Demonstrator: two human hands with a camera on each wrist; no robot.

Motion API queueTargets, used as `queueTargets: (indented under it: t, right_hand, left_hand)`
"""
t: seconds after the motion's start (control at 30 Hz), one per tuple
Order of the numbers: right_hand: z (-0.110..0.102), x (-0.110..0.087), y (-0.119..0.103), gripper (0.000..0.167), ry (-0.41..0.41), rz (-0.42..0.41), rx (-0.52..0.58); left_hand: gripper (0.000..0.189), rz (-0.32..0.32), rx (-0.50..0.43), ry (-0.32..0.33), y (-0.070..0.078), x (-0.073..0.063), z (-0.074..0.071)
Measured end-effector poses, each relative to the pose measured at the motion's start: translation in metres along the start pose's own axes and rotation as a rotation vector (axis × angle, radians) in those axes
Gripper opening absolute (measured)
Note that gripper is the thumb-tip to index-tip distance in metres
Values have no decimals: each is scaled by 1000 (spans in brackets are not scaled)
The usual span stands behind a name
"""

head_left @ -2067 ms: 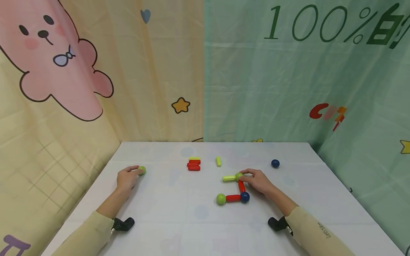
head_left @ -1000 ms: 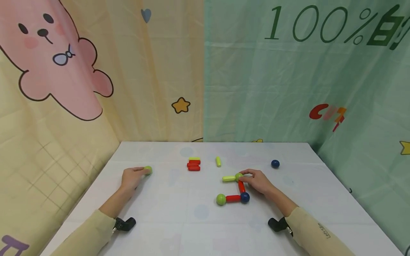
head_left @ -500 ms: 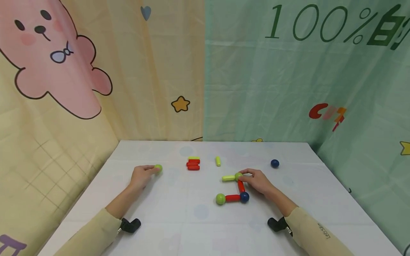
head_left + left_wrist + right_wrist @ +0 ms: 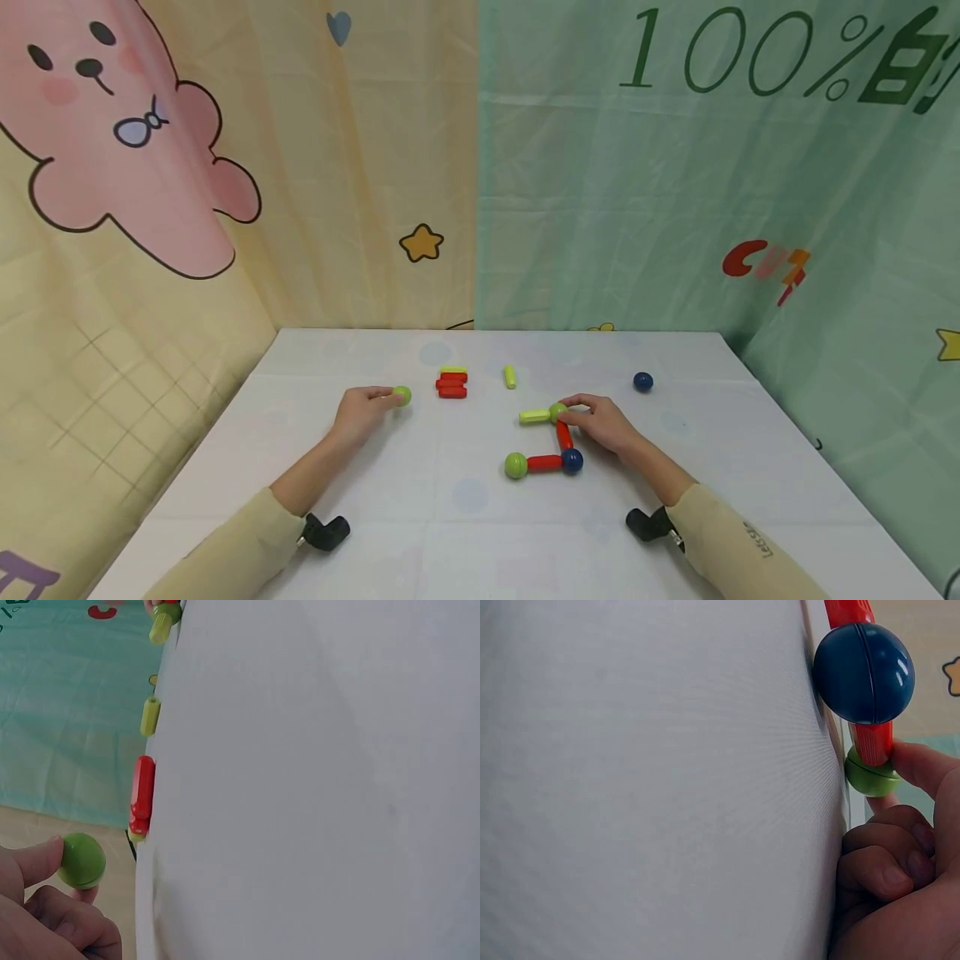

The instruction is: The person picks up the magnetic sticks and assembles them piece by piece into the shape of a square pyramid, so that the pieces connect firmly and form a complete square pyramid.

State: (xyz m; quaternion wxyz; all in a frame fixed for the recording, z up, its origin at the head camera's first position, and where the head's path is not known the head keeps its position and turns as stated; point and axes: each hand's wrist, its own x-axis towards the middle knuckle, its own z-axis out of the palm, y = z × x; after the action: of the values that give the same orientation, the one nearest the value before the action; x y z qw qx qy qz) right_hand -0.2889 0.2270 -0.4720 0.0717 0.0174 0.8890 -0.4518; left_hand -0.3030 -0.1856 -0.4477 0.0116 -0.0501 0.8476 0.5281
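My left hand (image 4: 365,412) pinches a green ball (image 4: 402,395) between thumb and fingertips; the left wrist view shows that green ball (image 4: 82,861) raised off the white surface. My right hand (image 4: 603,422) pinches another green ball (image 4: 557,412) at the far corner of a joined figure on the table. From this ball a yellow-green rod (image 4: 534,416) points left, and a red rod (image 4: 564,436) runs to a blue ball (image 4: 572,461). A second red rod (image 4: 543,462) links the blue ball to a green ball (image 4: 515,465) at the near left.
Several red rods (image 4: 452,384) lie side by side with a yellow-green rod (image 4: 453,368) behind the left hand's right side. A single yellow-green rod (image 4: 510,377) lies farther right, and a loose blue ball (image 4: 642,382) at the back right. Curtains stand behind the white table (image 4: 420,533).
My left hand has carried its green ball rightward from the table's left side toward the red rods. The right hand and the joined figure have stayed in place.
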Motion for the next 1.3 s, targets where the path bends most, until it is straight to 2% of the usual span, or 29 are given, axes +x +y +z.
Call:
queueTargets:
  t: [0.4, 0.67, 0.87, 1.1, 1.3]
  right_hand:
    - [0, -1, 0, 39, 0, -7, 11]
    - [-1, -1, -2, 40, -7, -2, 11]
    - [-1, -1, -2, 41, -11, 5, 7]
    - [0, 0, -1, 39, 4, -6, -2]
    - [0, -1, -2, 39, 5, -9, 0]
  left_hand:
    - [43, 0, -10, -57, 19, -7, 33]
    - [40, 31, -42, -119, 30, -11, 55]
    - [36, 62, 5, -158, 36, -12, 71]
    - [39, 87, 68, -189, 42, -14, 88]
    - [37, 79, 52, -240, 44, -12, 102]
